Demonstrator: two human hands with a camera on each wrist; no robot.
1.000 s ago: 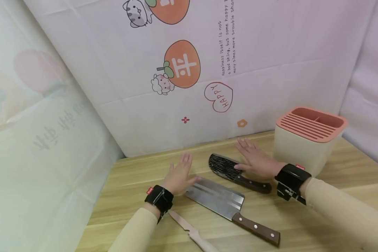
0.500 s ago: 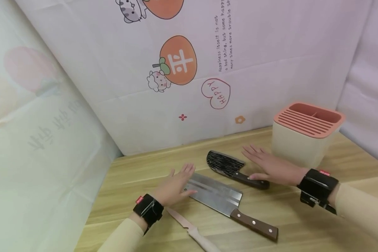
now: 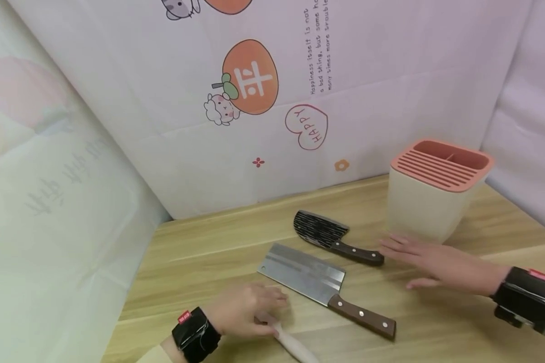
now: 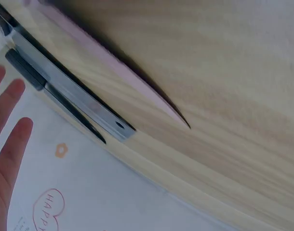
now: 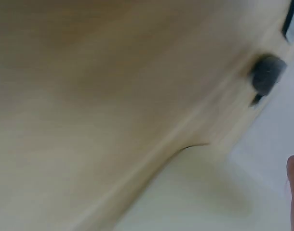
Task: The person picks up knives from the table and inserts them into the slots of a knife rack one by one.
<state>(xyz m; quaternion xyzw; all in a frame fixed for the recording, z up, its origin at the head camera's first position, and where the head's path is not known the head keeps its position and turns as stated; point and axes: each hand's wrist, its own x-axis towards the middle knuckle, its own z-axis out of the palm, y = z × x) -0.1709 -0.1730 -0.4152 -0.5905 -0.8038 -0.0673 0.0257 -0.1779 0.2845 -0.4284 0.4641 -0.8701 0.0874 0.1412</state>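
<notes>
My left hand (image 3: 250, 307) hovers over the small pink knife (image 3: 295, 345), hiding its blade in the head view. The left wrist view shows that pink blade (image 4: 118, 67) bare, with my spread fingers (image 4: 9, 154) apart from it. Just beyond lies a cleaver (image 3: 304, 269) with a wide steel blade and a brown riveted handle. Farther back is a knife with a black, streaked blade (image 3: 320, 228) and dark handle. Near that handle's end, my right hand (image 3: 445, 264) holds nothing, its fingers extended, in front of a cream knife block (image 3: 413, 212).
The block's coral lid (image 3: 440, 169) has parallel slots and two larger compartments. A printed white cloth (image 3: 363, 131) stands behind the wooden table (image 3: 200, 252), and another cloth (image 3: 72, 242) closes the left side.
My left hand has come back toward me, from the cleaver's blade tip to over the pink knife. My right hand has drawn back and right, away from the black-bladed knife. The knives stay put.
</notes>
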